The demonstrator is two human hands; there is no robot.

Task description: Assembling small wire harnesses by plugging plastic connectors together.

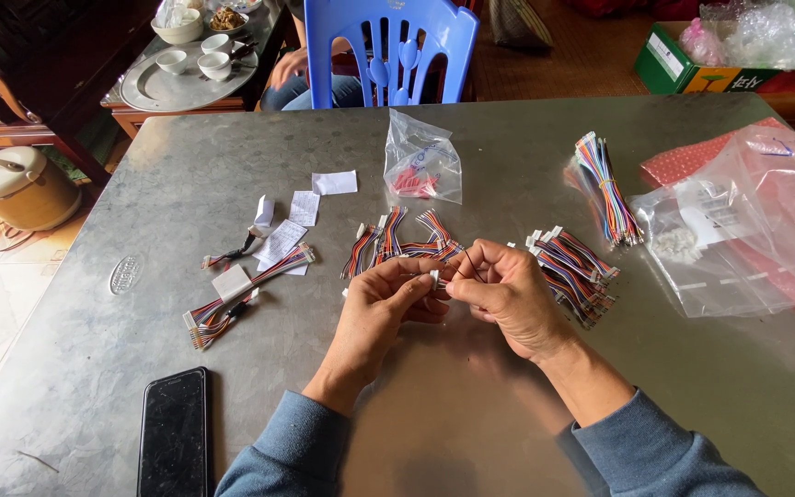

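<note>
White connector sat pinched between both hands at mid-table — left hand and right hand each grasping it with fingertips. Just behind lay one loose heap of wires; two more bundles stood to the right, one bagged packet beyond, one phone near the left sleeve.

A black phone lies on the metal table, a blue plastic chair behind it.

You have one black phone, two clear bags, one blue chair, three white cups and one tray.
</note>
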